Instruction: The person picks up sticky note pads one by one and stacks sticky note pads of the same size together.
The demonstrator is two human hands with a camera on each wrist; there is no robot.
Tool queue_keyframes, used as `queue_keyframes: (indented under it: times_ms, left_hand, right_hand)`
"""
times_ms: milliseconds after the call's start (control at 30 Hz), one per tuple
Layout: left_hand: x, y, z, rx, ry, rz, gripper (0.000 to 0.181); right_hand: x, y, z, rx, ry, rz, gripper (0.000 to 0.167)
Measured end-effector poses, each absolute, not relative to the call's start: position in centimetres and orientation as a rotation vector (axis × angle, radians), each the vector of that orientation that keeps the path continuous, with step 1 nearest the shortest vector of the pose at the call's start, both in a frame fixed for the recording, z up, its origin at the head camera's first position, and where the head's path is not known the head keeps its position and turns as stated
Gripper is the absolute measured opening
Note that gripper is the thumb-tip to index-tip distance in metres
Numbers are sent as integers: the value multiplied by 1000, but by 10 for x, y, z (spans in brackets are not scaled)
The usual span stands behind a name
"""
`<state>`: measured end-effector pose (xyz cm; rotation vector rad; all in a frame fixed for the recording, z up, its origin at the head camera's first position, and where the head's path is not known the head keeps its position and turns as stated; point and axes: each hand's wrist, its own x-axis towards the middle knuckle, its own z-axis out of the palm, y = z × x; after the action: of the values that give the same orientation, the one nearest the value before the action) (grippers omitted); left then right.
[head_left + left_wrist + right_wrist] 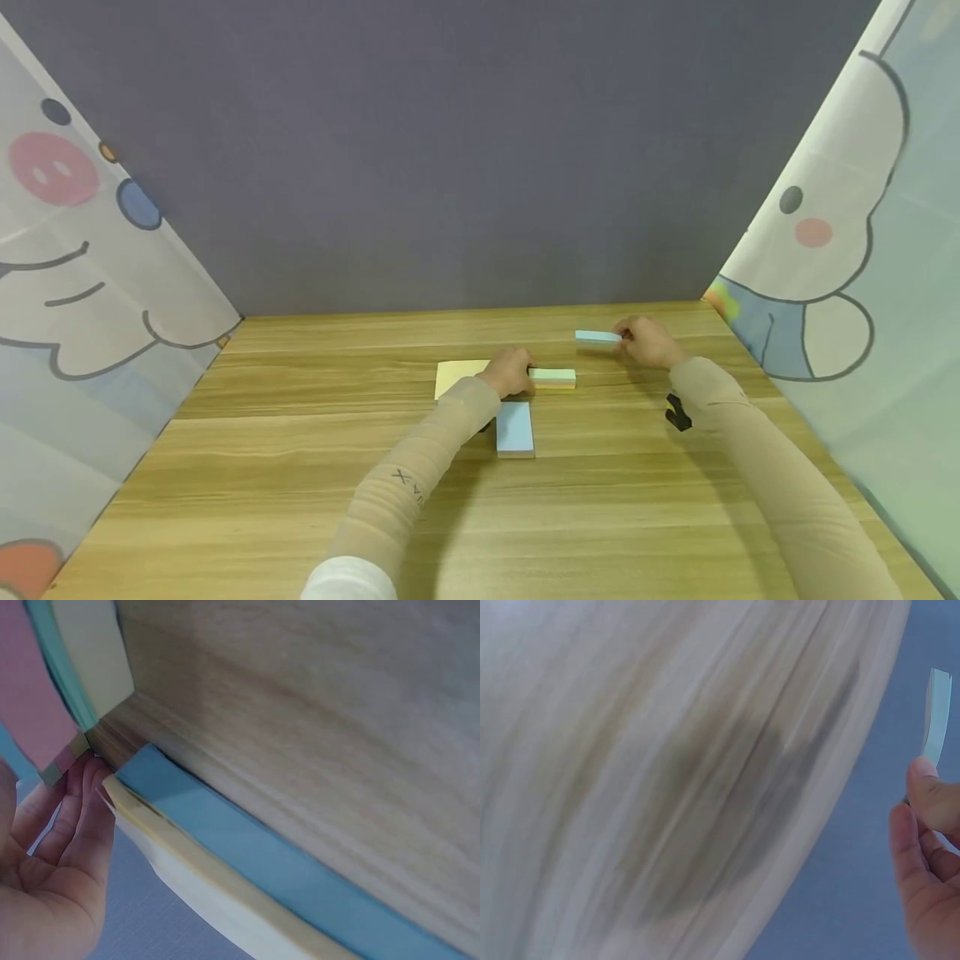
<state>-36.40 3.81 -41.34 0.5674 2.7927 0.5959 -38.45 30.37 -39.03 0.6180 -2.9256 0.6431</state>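
Observation:
In the head view my left hand [510, 372] pinches the left end of a narrow sticky note pad [552, 377], pale green on top and yellow below. The left wrist view shows several coloured layers at this pad's end [64, 761] between thumb and fingers. My right hand [648, 342] holds a narrow light-blue sticky note pad [596, 337] by its right end, raised off the table; thumb and fingertips pinch it in the right wrist view [937, 712]. A wider pad with a blue top [514, 427] lies nearer me. A yellow-topped pad [457, 375] is partly hidden behind my left hand.
The wooden table [300, 467] ends at a dark grey panel [480, 167] at the back. Printed cartoon panels [825, 208] stand at both sides. A small black device [678, 412] shows beside the right wrist.

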Motion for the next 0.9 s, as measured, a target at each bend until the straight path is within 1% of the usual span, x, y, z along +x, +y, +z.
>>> queue_keyframes:
  times_ms: [500, 900]
  left_hand:
    - [-362, 36, -411, 578, 2809, 589, 44]
    - [-360, 36, -410, 541, 2807, 589, 45]
  right_hand:
    - [-368, 274, -370, 650, -2960, 691, 24]
    - [-359, 258, -370, 721, -2961, 719, 24]
